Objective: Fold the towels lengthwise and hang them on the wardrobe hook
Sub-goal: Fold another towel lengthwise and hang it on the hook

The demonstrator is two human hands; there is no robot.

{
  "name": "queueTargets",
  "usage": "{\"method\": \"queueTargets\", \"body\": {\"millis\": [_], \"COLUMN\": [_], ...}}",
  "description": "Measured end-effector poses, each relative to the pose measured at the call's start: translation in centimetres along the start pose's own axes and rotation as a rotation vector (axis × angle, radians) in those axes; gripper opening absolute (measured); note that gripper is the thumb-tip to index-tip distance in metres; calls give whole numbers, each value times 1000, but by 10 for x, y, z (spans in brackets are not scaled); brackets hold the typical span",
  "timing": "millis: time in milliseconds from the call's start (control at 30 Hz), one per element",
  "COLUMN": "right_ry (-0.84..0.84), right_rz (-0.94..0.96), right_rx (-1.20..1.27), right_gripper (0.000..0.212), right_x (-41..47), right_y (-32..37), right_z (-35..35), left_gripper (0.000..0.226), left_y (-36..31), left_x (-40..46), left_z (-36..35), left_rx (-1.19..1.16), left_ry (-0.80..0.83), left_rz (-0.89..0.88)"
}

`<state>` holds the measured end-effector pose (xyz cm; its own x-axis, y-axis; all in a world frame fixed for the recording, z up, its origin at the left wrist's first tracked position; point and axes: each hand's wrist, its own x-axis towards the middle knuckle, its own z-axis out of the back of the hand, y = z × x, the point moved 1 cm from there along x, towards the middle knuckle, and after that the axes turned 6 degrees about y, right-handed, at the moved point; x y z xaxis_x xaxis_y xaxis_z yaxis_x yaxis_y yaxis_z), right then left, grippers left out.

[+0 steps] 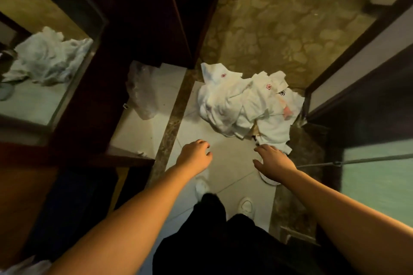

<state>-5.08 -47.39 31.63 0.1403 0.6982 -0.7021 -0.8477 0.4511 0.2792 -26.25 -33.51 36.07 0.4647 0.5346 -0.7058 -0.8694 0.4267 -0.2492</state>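
Observation:
A heap of crumpled white towels (243,102) with small red and black embroidered marks lies on the pale tiled floor ahead of me. My left hand (196,156) reaches forward above the tiles, short of the heap, fingers loosely curled and holding nothing. My right hand (273,159) is stretched out with relaxed fingers just at the heap's near edge, holding nothing. The dark wooden wardrobe (143,18) rises at the upper left. No hook is visible.
A mirror (44,60) on the left reflects the towel heap. A clear plastic bag (140,91) lies on the wardrobe's floor. A dark door frame (348,69) and frosted glass panel (380,181) close off the right. My legs and white shoes (245,205) stand below.

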Motion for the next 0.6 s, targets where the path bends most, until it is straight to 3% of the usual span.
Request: {"method": "queueTargets", "body": {"millis": [367,600], "right_ry": [38,16], "right_rz": [-240,-424], "right_rx": [306,662], "right_gripper": [41,36], "right_x": [180,306], "right_y": [-48,-84], "right_z": [68,64], "left_gripper": [33,31], "left_y": [4,8], "left_x": [239,387], "left_z": [93,95], "left_rx": [10,48], "left_ry": [129,231], "left_rz": [-67,-91]}}
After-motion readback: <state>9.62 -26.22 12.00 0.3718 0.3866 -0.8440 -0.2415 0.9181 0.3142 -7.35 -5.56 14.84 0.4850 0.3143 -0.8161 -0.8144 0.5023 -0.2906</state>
